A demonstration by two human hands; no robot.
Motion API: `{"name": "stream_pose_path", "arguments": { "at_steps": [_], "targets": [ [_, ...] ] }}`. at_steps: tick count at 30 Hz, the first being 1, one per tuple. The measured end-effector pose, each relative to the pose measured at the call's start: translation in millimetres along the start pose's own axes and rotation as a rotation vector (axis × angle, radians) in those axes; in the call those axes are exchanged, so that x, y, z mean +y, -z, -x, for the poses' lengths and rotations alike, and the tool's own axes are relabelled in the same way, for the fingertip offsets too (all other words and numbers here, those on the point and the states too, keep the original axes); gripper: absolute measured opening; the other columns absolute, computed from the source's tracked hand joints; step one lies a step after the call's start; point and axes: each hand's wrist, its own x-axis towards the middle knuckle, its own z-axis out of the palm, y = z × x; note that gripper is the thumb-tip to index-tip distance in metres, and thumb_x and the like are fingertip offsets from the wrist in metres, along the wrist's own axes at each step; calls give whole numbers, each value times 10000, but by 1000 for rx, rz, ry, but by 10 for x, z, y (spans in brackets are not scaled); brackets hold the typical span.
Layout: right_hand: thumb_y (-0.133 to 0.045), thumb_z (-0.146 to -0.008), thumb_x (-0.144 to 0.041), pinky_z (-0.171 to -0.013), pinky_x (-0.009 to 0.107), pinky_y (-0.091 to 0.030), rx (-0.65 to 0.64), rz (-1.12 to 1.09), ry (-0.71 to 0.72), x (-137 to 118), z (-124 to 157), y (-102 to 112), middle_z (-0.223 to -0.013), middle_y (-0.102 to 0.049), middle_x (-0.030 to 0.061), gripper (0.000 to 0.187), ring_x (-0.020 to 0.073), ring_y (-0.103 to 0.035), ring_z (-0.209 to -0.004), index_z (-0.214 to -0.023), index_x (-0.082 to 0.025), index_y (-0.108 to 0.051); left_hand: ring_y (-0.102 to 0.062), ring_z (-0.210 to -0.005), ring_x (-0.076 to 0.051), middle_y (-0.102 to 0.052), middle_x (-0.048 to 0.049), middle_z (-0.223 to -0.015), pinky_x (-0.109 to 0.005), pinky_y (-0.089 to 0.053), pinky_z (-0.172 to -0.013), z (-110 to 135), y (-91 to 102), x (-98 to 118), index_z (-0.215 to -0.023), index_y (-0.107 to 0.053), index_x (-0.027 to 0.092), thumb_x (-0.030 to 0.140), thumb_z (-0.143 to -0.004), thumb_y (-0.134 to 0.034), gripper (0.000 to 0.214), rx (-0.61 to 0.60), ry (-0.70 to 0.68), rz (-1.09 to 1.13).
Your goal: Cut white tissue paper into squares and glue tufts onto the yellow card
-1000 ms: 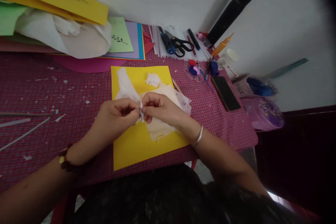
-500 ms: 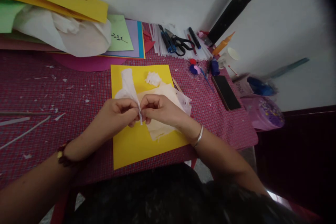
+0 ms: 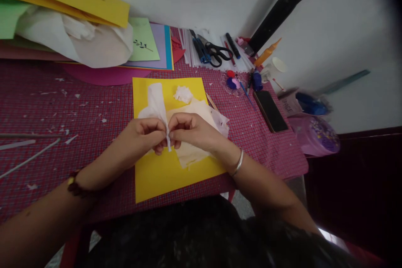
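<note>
Between my two hands is a strip of white tissue paper, gathered narrow where the fingertips pinch it, with a short twisted end poking out below. My left hand closes on it from the left, thumb against fingers. From the right, my right hand pinches the same spot. Both are above a yellow sheet of card. On that card lie a crumpled white paper flower and a cream sheet of thin paper, partly hidden under my right hand.
Scissors, a cutter and pens lie at the back. To the right are a phone, a paint palette and a white cup. Stacked coloured papers fill the back left; thin sticks and paper scraps lie left.
The upper part of the tissue strip has swung slightly right and spread a little wider. Both hands stay nearly in place, still pinching it.
</note>
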Motion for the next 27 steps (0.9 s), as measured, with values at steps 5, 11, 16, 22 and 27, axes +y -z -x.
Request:
{"name": "stream_pose_path", "arguments": {
  "at_steps": [5,11,16,22,27],
  "targets": [
    [-686,-765,-201,-623,239,-505,11,-3,-17,-26,3,5,-694,-675,-50,89,80,-626,-630,-792,-192,-602,-569,-508,-113,-614,4,-544,-235,-471,-532,4,2,28,-603,-626,201,324,-690,-643,152,-1,-13,-30],
    [-680,-781,-176,-641,238,-508,2,20,-38,-13,6,-2,-697,-678,-51,74,78,-632,-633,-791,-188,-607,-570,-492,-121,-606,1,-529,-242,-463,-519,-8,18,-8,-574,-581,203,318,-693,-631,173,1,5,-82],
    [-691,-785,-181,-633,252,-514,13,1,-30,7,6,6,-709,-686,-33,88,96,-645,-640,-803,-187,-605,-557,-504,-117,-603,7,-545,-242,-456,-523,-13,11,-15,-589,-591,208,297,-676,-623,129,9,9,-52],
    [-658,-805,-168,-642,250,-522,57,31,-65,-33,-1,-5,-695,-675,-39,69,88,-639,-633,-804,-188,-591,-570,-536,-125,-618,3,-570,-251,-468,-557,-8,22,-21,-634,-634,215,287,-691,-615,94,0,-9,-86],
    [-650,-792,-133,-599,239,-487,68,66,-59,-75,-9,-16,-651,-630,-67,109,66,-585,-563,-785,-194,-561,-584,-572,-128,-650,-7,-600,-250,-471,-592,21,15,25,-606,-653,207,278,-679,-626,105,18,-6,-60]
  ]
}}
